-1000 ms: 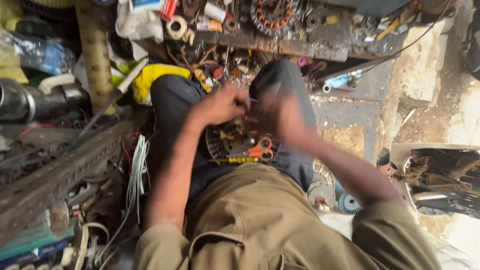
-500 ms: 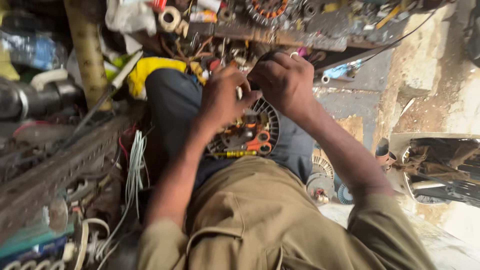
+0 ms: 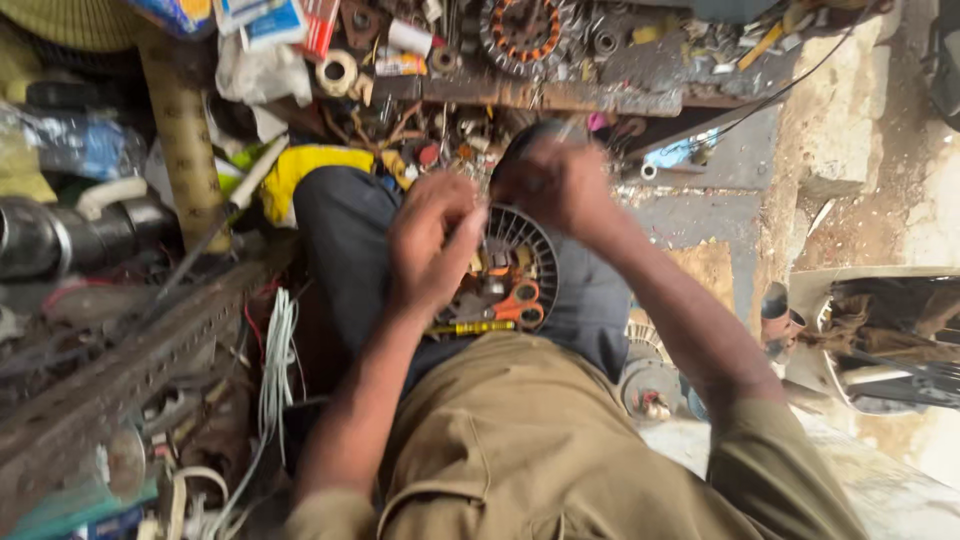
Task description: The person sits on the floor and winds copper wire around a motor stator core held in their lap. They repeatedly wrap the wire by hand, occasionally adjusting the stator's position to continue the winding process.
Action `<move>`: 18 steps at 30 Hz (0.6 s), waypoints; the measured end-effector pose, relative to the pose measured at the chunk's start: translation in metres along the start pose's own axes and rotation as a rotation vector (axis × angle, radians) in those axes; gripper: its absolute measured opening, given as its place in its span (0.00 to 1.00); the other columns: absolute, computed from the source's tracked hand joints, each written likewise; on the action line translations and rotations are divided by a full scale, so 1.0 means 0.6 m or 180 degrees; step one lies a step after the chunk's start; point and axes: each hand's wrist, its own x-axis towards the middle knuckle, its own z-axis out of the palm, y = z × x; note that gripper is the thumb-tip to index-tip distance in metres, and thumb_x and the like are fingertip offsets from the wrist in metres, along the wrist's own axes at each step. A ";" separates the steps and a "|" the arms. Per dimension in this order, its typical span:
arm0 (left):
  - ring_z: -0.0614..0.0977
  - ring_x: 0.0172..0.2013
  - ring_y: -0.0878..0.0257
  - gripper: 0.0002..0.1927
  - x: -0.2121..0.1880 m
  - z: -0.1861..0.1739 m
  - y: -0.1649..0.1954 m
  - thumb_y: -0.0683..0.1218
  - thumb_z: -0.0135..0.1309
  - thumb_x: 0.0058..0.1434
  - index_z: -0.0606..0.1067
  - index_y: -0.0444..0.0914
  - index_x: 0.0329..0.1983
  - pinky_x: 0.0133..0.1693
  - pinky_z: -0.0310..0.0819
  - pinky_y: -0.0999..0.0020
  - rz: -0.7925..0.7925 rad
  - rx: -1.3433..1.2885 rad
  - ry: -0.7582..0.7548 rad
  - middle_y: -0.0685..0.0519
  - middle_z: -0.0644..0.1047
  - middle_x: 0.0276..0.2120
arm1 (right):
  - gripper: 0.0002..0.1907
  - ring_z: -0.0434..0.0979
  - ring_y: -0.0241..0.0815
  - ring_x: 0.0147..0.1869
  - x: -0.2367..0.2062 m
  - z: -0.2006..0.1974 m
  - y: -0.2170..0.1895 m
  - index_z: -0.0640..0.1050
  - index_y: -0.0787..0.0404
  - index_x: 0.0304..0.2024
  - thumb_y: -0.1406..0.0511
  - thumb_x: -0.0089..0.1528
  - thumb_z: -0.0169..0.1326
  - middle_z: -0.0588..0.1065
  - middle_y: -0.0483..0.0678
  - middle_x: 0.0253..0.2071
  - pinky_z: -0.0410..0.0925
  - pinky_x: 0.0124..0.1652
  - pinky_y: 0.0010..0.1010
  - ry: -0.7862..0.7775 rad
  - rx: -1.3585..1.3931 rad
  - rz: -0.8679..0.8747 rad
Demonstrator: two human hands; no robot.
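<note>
Both my forearms reach forward from rolled khaki sleeves and meet over my lap. My left hand (image 3: 432, 240) is curled, back up, fingers bunched toward the thumb in a pinch. My right hand (image 3: 560, 185) sits just beyond it, slightly higher (blurred), fingers bent inward, knuckles facing me.

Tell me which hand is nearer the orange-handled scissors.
Left. The left hand hangs just above and left of the orange-handled scissors on the lap; the right hand is raised higher, farther up.
</note>
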 end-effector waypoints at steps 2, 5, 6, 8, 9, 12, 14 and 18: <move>0.82 0.48 0.49 0.12 0.038 -0.004 -0.025 0.49 0.64 0.63 0.78 0.35 0.36 0.52 0.77 0.54 -0.0293 0.1084 -0.1225 0.46 0.80 0.42 | 0.05 0.77 0.52 0.32 -0.014 0.000 -0.013 0.83 0.55 0.31 0.64 0.55 0.67 0.76 0.48 0.29 0.68 0.33 0.43 0.0021 -0.0384 -0.0300; 0.84 0.45 0.53 0.08 0.060 -0.032 -0.032 0.47 0.62 0.60 0.81 0.38 0.37 0.50 0.78 0.56 -0.0569 0.1031 -0.2252 0.49 0.82 0.40 | 0.06 0.77 0.49 0.30 -0.066 -0.024 -0.067 0.83 0.57 0.34 0.65 0.54 0.64 0.78 0.48 0.30 0.68 0.30 0.42 -0.1415 -0.0297 -0.0311; 0.85 0.45 0.56 0.06 0.054 -0.039 -0.023 0.45 0.59 0.60 0.82 0.39 0.38 0.50 0.79 0.57 -0.0699 0.0718 -0.2486 0.51 0.83 0.40 | 0.06 0.78 0.49 0.30 -0.085 -0.034 -0.084 0.83 0.56 0.34 0.66 0.55 0.63 0.77 0.48 0.28 0.68 0.29 0.42 -0.1792 -0.0366 -0.0546; 0.78 0.55 0.52 0.07 0.014 -0.031 0.007 0.42 0.54 0.66 0.81 0.39 0.44 0.56 0.77 0.54 -0.0107 0.0017 -0.1460 0.47 0.76 0.52 | 0.11 0.80 0.49 0.36 -0.106 -0.056 -0.091 0.83 0.56 0.35 0.65 0.48 0.61 0.78 0.48 0.34 0.71 0.36 0.42 -0.1204 0.0006 -0.0740; 0.75 0.60 0.51 0.09 -0.015 -0.026 0.027 0.40 0.52 0.70 0.81 0.39 0.47 0.60 0.77 0.53 0.0063 -0.0319 -0.0960 0.46 0.73 0.58 | 0.14 0.81 0.49 0.40 -0.113 -0.062 -0.090 0.82 0.55 0.35 0.65 0.45 0.59 0.79 0.48 0.36 0.72 0.39 0.42 -0.0952 0.0297 -0.0757; 0.74 0.54 0.52 0.17 -0.055 -0.010 0.061 0.42 0.57 0.56 0.84 0.29 0.46 0.54 0.71 0.40 0.2156 0.2990 -0.1171 0.45 0.76 0.55 | 0.09 0.78 0.48 0.33 -0.081 -0.059 -0.048 0.86 0.53 0.39 0.67 0.56 0.67 0.79 0.47 0.31 0.69 0.31 0.40 -0.1101 -0.0274 0.0279; 0.74 0.53 0.46 0.06 -0.049 -0.002 0.058 0.41 0.58 0.53 0.78 0.36 0.35 0.55 0.70 0.45 0.1759 0.1809 -0.0784 0.43 0.76 0.51 | 0.09 0.79 0.48 0.36 -0.037 -0.034 -0.020 0.84 0.55 0.39 0.67 0.55 0.65 0.80 0.47 0.35 0.71 0.34 0.37 -0.0732 0.0525 0.0486; 0.79 0.41 0.52 0.08 0.026 -0.002 0.012 0.40 0.64 0.59 0.75 0.33 0.33 0.45 0.74 0.62 -0.0191 0.0408 -0.0528 0.44 0.76 0.37 | 0.03 0.79 0.48 0.34 -0.010 -0.004 -0.006 0.84 0.55 0.34 0.65 0.57 0.66 0.79 0.46 0.31 0.70 0.33 0.40 -0.0133 -0.0046 0.0189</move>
